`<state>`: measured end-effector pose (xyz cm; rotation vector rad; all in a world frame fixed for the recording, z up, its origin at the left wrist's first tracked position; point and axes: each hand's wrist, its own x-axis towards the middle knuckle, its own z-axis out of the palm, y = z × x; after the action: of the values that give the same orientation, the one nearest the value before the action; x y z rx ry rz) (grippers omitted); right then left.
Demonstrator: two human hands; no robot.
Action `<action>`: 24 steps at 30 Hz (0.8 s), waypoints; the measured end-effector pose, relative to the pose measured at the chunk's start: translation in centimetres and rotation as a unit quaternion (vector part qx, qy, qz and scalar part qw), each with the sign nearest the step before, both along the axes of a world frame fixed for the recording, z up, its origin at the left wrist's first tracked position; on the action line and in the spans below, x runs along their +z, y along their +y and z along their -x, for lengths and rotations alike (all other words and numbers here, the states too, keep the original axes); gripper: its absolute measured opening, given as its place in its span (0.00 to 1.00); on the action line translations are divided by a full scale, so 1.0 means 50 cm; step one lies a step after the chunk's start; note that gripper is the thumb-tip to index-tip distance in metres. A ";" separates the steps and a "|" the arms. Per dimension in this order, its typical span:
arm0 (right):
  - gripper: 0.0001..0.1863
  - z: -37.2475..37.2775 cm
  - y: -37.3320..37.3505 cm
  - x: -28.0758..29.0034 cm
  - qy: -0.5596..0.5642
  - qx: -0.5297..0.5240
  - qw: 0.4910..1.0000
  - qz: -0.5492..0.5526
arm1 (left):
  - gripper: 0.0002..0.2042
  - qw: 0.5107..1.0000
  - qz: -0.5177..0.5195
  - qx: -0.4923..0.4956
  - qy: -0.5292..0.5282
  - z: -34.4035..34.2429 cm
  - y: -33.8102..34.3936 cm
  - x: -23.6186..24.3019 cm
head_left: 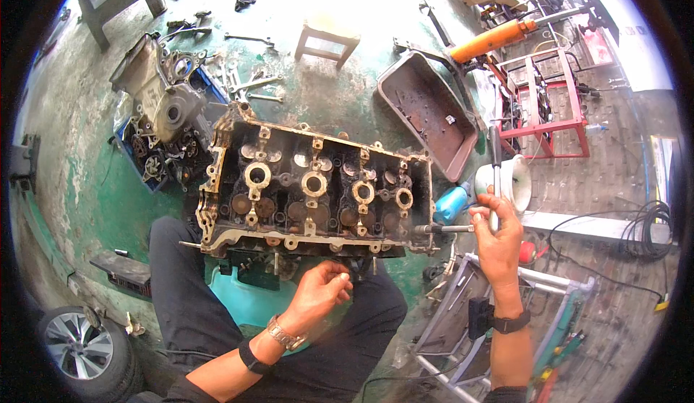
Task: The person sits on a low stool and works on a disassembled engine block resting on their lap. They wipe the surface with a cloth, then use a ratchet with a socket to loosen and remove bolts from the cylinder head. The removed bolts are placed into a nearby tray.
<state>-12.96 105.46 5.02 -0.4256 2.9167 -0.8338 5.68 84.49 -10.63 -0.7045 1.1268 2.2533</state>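
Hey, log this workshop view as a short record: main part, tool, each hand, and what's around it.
Main part: grimy metal engine casting, four ring-shaped bosses in a row facing up
Tool: long-handled wrench, with a metal bar running to the casting's right end
Gripping: right hand, closed around the wrench
Near edge: left hand, fingers curled just below the casting; whether it holds anything is unclear
Beyond: brown tray, small stool, loose spanners
Lower left: wheel with a tyre
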 end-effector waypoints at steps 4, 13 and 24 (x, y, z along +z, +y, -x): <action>0.36 -0.012 0.010 -0.001 -0.036 -0.048 0.989 0.138 | 0.13 1.000 0.016 -0.003 0.025 0.006 -0.003 0.011; 0.20 0.006 0.003 0.039 0.013 0.089 0.996 -0.004 | 0.10 0.973 0.124 0.001 0.192 0.093 0.033 0.070; 0.17 -0.018 0.007 0.039 0.043 0.120 0.991 0.027 | 0.08 0.974 0.131 0.009 0.185 0.146 0.045 0.051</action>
<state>-12.06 105.81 6.95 -0.8169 2.8440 -0.8799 -1.60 86.74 -8.07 -0.3989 1.6232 2.3355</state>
